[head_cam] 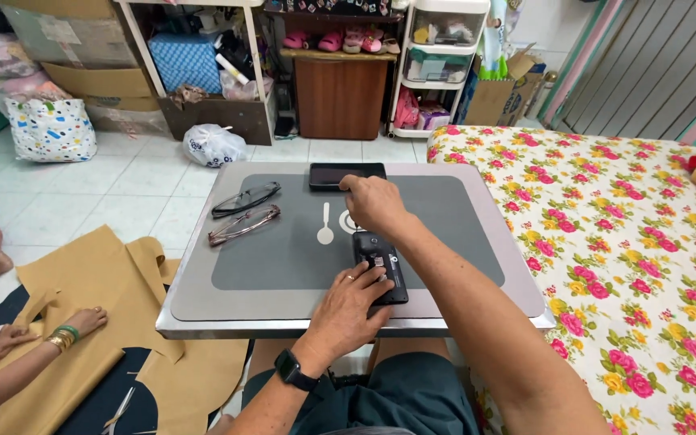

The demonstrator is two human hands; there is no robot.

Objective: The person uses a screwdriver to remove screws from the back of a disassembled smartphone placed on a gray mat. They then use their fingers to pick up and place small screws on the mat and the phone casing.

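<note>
My left hand (348,310) rests flat on the near end of a black opened phone (379,262) that lies on the grey table (283,278). My right hand (374,203) reaches across the table, fingertips touching a second black phone (340,174) at the far edge. A small white spoon-shaped tool (325,227) and a small white ring-shaped object (348,222) lie just left of my right hand. A black watch sits on my left wrist.
Two pairs of glasses (245,211) lie on the table's left part. A flowered bed (622,242) runs along the right. On the floor at left, another person's hands (58,332) press on tan fabric (106,322) beside scissors (122,407). Shelves and boxes stand behind.
</note>
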